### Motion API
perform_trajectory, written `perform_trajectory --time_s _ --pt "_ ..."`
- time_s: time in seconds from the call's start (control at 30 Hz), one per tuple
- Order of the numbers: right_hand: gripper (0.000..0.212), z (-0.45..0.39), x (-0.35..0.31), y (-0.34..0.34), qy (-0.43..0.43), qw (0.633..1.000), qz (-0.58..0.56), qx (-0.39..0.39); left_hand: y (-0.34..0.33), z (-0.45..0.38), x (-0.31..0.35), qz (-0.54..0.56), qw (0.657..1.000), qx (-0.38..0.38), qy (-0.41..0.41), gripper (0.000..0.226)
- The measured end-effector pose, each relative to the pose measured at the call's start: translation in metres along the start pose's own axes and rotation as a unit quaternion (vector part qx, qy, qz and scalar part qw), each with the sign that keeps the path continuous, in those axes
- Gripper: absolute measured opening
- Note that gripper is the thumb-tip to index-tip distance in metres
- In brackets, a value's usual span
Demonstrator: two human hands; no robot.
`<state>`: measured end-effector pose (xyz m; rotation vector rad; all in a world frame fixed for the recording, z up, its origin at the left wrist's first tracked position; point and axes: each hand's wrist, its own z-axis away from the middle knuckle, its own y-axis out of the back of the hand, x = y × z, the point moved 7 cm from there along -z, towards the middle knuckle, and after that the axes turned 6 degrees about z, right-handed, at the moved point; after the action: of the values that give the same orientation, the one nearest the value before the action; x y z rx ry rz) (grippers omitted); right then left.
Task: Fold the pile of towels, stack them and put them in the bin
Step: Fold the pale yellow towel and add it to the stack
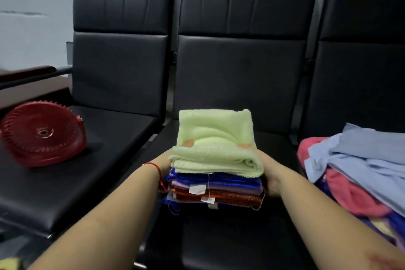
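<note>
pale green terry tops the folded stack of towels (215,173), which sits over the middle seat (230,237) near its front edge. the left hand (165,161) and right hand (270,178) clamp it from opposite sides, thumbs pressed on the green towel (215,144), fingers curled under. the stack's long axis runs away from the person, evenly between both hands. the unfolded pile (359,171) lies on the right seat; no bin shows, so its direction cannot be told.

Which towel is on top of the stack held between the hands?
The pale green towel is on top. It is thicker and fluffier than the thin blue, purple and red towels folded beneath it.
</note>
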<state>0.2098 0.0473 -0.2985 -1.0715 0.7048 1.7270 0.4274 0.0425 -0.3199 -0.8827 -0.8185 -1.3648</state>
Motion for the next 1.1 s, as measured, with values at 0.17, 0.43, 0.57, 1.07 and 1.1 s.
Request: perform_trajectory --time_s 0.17,0.43,0.57,1.07,1.1 --pt "0.061 0.078 0.047 0.012 -0.032 0.996 -0.049 0.064 -0.047 0.063 -0.027 -0.017 0.998 -0.066 0.016 0.054" --pt "0.064 0.165 0.063 0.006 -0.028 0.986 -0.048 0.155 -0.077 0.136 -0.044 -0.049 0.994 -0.090 0.025 0.063" --pt "0.089 0.197 0.003 0.025 0.086 0.912 0.210 0.341 -0.049 0.145 0.002 -0.141 0.988 0.056 -0.027 0.097" --pt "0.066 0.143 -0.021 -0.022 0.078 0.715 0.655 0.231 -0.126 0.136 0.017 -0.595 0.786 -0.018 -0.167 0.080" --pt "0.068 0.142 -0.018 -0.016 0.073 0.731 0.636 0.238 -0.123 0.134 0.013 -0.556 0.817 -0.018 -0.155 0.083"
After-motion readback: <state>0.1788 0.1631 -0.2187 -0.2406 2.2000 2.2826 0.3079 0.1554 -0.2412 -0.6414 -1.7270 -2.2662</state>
